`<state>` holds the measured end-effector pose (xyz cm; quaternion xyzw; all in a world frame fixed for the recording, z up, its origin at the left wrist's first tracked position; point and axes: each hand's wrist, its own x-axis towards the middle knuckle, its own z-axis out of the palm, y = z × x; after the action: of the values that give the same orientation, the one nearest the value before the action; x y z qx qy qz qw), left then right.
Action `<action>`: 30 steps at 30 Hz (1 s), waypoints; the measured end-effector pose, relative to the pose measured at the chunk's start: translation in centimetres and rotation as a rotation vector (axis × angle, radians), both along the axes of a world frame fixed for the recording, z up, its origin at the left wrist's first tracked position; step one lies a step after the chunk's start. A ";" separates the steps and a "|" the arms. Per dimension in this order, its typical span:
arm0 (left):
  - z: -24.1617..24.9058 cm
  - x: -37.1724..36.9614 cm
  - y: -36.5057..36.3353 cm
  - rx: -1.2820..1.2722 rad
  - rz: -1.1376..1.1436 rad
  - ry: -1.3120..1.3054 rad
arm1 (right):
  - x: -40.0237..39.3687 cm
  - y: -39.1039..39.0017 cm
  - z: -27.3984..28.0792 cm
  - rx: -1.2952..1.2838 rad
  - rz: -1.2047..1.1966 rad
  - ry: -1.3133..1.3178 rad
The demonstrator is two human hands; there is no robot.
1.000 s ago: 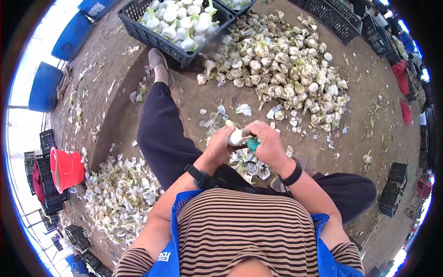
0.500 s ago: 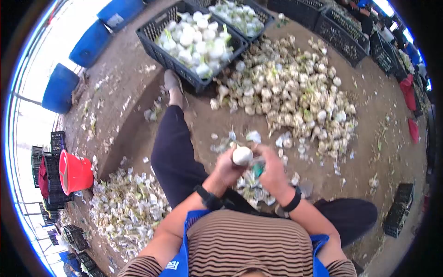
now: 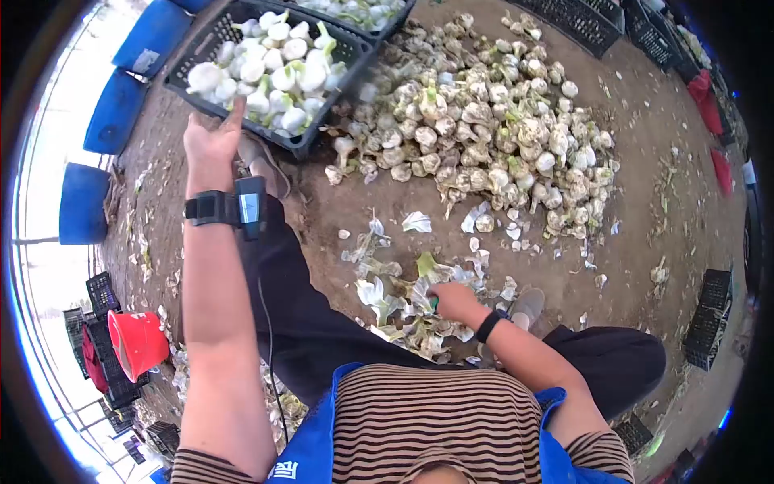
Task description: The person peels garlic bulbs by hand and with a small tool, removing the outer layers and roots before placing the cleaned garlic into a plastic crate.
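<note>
My left hand (image 3: 213,139) reaches out to the near left edge of a black plastic crate (image 3: 300,143). Its thumb and fingers are apart, and I see nothing held in it. Peeled white garlic bulbs (image 3: 272,63) with short green stems fill the crate, a large one lying just beyond my fingers. Low in front of my body, my right hand (image 3: 455,303) is closed around a small green tool (image 3: 434,303); only a bit of its green handle shows. Beneath that hand lie loose garlic skins and leaves (image 3: 379,298).
A large heap of unpeeled garlic (image 3: 484,121) covers the ground ahead. A second crate (image 3: 355,12) of bulbs adjoins the first. Blue barrels (image 3: 85,202) and a red bucket (image 3: 139,343) stand at left. More black crates (image 3: 709,319) are at right.
My left hand has moved from in front of me to the crate at upper left and let go of the white garlic bulb. My right hand has lowered toward the skins. The view has shifted.
</note>
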<state>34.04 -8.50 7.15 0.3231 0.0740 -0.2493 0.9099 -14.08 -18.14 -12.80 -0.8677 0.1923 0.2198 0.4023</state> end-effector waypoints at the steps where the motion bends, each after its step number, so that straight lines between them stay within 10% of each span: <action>1: 0.1 -1.2 -0.9 0.063 -0.010 -0.033 | 0.6 -0.9 -1.2 -0.017 -0.116 -0.013; 10: -5.7 -24.7 -0.2 0.377 -0.464 0.218 | 4.6 -11.1 -8.2 -0.636 -0.841 0.047; 17: -8.9 -29.5 2.6 0.496 -0.634 0.219 | 1.1 -14.0 -9.7 -0.335 -0.934 0.026; 27: -9.3 -34.4 2.3 0.292 -0.825 0.223 | 3.9 0.5 13.4 -0.241 -0.211 -0.811; 30: -7.2 -35.8 3.2 0.288 -0.724 0.014 | 2.3 1.0 15.4 0.302 -0.604 -0.761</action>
<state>-1.78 -5.30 -0.04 0.4511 -0.0041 -0.5435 0.7079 -11.81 -17.14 2.58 -0.7241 0.2407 -0.2127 0.6103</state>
